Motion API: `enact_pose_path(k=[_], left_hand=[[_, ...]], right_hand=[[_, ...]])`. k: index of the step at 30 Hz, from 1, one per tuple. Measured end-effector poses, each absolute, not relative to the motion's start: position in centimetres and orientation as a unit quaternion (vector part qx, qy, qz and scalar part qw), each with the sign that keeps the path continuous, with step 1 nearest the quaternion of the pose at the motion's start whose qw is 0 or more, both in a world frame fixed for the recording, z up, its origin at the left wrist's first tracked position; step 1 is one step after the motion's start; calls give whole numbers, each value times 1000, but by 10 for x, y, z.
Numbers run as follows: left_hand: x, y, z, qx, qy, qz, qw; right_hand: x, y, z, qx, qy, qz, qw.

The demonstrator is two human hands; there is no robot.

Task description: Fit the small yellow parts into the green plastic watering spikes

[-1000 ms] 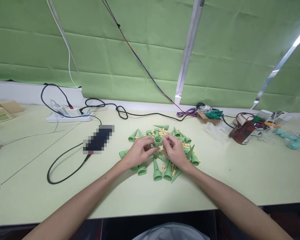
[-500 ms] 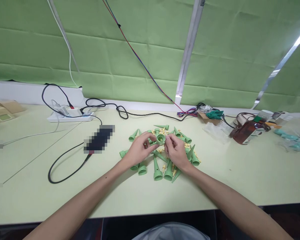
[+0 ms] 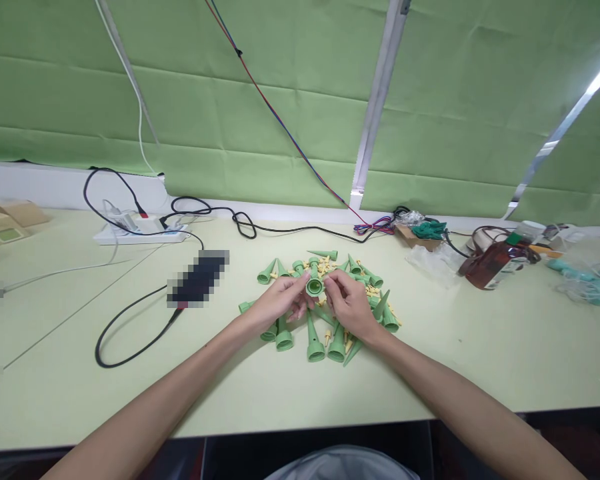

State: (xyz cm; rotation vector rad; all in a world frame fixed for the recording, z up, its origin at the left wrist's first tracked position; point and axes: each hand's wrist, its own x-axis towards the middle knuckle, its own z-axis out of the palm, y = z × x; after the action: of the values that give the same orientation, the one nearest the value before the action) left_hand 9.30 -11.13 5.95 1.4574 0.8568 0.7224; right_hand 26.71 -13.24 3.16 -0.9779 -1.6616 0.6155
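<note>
My left hand [image 3: 287,298] grips a green plastic watering spike [image 3: 315,287], its round open end facing me. The rest of this hollow piece is hidden behind its rim and my fingers. Close by on the right, my right hand [image 3: 347,300] is pinched at the side of the rim; what its fingertips hold, if anything, is too small to make out. Beneath and around both hands lies a loose pile of similar green spikes [image 3: 316,348], mixed with small yellow plastic pieces [image 3: 328,337].
A pixelated dark device [image 3: 199,279] with a black cable lies left of the pile. Behind it is a white power strip [image 3: 145,230]. A brown bottle [image 3: 495,263], a clear plastic bag [image 3: 435,261] and teal items in plastic [image 3: 587,277] occupy the right side.
The held spike has shifted slightly left and down. My left hand has turned, its thumb now along the top of the rim. My right hand has moved slightly left, staying beside it.
</note>
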Motion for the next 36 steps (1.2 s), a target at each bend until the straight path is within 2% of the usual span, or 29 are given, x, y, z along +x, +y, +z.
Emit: enact_pose_path(k=[11,27,36], left_hand=[[86,-106,54,683,355,310,558],[88,-113,65,791,343,320,394],[87,-111,60,828,344,358,260]], right_hand=[[268,-131,32,-409,-704,240,528],[268,-127,29,-415,-682,293,526],[266,-127,29,-409,-670,323,529]])
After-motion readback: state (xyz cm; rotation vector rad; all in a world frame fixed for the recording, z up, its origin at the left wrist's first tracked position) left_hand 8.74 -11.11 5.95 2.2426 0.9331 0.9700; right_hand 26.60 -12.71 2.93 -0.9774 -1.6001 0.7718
